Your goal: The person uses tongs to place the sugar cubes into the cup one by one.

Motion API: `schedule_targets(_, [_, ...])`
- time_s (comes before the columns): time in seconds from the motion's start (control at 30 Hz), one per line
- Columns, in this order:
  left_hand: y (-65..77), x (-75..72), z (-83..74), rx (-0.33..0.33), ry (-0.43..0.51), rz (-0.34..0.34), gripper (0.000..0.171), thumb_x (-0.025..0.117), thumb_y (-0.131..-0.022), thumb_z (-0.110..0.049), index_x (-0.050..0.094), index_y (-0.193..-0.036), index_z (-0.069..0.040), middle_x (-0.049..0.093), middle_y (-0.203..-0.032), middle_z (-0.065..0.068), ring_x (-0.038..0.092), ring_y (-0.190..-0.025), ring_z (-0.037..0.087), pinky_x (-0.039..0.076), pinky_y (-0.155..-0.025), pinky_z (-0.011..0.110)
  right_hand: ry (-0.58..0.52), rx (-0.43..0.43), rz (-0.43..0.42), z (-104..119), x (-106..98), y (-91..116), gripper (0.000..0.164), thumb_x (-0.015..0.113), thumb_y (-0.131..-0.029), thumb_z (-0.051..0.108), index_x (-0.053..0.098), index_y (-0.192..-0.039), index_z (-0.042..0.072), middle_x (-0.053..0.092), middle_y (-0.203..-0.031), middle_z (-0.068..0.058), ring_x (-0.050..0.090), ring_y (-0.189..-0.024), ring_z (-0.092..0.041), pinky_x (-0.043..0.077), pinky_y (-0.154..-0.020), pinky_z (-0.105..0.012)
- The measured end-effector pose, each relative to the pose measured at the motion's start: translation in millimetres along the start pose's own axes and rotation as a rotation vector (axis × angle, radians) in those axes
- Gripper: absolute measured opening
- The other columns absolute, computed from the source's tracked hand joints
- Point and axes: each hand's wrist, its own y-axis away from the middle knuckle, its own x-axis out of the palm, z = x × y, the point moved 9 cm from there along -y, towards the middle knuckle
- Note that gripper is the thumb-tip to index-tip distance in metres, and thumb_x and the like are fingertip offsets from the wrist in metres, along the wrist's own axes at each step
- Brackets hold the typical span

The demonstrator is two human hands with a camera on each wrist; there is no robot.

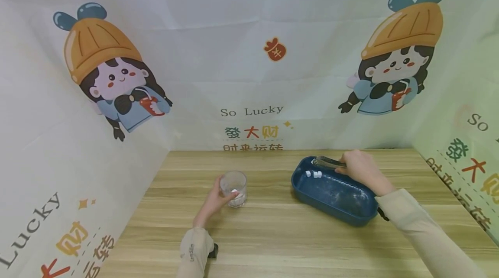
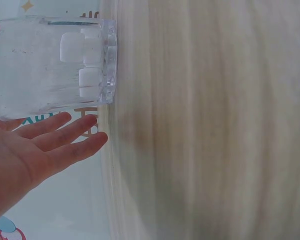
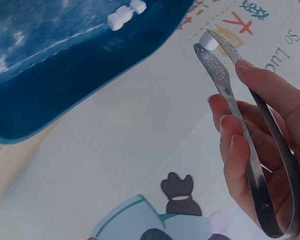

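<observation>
My left hand holds a clear drinking glass standing on the table, thumb on its near side. In the left wrist view, several white cubes lie at the bottom of the glass, and the lower fingers stretch out beside it. Over a dark blue oblong tray, my right hand grips metal tongs. A single white cube sits between the perforated tips of the tongs. More white cubes lie in the far left part of the tray.
The wooden tabletop stretches between the glass and the tray. Printed cloth walls with cartoon figures stand behind the table and at both sides.
</observation>
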Motion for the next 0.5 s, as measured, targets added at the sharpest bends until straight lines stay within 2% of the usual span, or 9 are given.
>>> schedule_targets(0.17, [0.0,0.9,0.3,-0.003,0.003,0.006,0.081,0.068,-0.078,-0.026,0.019,-0.137,0.001,0.034,-0.133,0.034,0.038,-0.119,0.05,0.036,-0.099,0.054,0.014,-0.026,-0.024,13,-3,-5,0.019,0.071,-0.074,0.026,0.065,-0.062,0.011,0.056,-0.053,0.003,0.041,-0.045,-0.009,0.03,-0.04,-0.024])
schedule_targets(0.5, [-0.1,1.1,0.4,0.003,0.01,0.006,0.081,0.068,-0.079,-0.025,0.018,-0.137,0.001,0.033,-0.133,0.035,0.038,-0.118,0.05,0.037,-0.098,0.054,0.002,-0.076,-0.069,40,-7,-17,0.034,0.072,-0.073,0.028,0.052,-0.049,0.015,0.042,-0.045,0.007,0.034,-0.042,-0.007,0.022,-0.039,-0.02])
